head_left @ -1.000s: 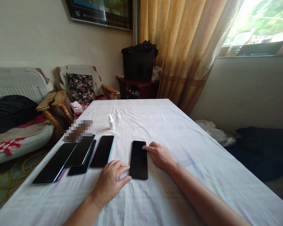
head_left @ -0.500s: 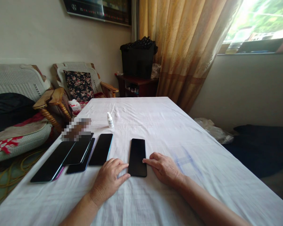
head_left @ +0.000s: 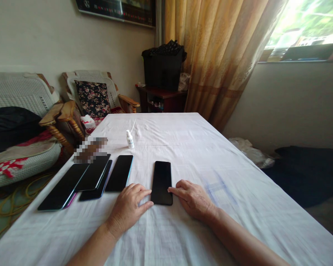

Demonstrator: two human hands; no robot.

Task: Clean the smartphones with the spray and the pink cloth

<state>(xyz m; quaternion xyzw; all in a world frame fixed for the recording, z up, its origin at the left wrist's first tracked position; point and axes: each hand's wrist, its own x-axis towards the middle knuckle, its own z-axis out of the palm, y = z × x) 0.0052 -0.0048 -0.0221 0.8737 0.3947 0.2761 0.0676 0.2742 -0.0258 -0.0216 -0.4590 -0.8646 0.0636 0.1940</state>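
Observation:
A black smartphone [head_left: 161,183] lies flat on the white tablecloth, its dark screen facing up. My left hand [head_left: 130,204] rests on the cloth beside it, thumb and index finger apart and their tips at the phone's left edge. From the other side, my right hand [head_left: 193,197] reaches in with its index finger stretched to the right edge; its other fingers are bent and partly hidden. Just beyond my left hand is another dark phone [head_left: 119,173] with a bluish edge.
Several more phones overlap on the left, including a long black one [head_left: 63,186]. A small white spray bottle [head_left: 130,140] stands farther back. Blurred pixels cover an item [head_left: 91,150] near the table's left edge. Armchairs [head_left: 96,98] stand beyond that side.
The camera has tilted slightly, so the table's contents sit a little higher in view. Both hands keep their places at the phone's sides.

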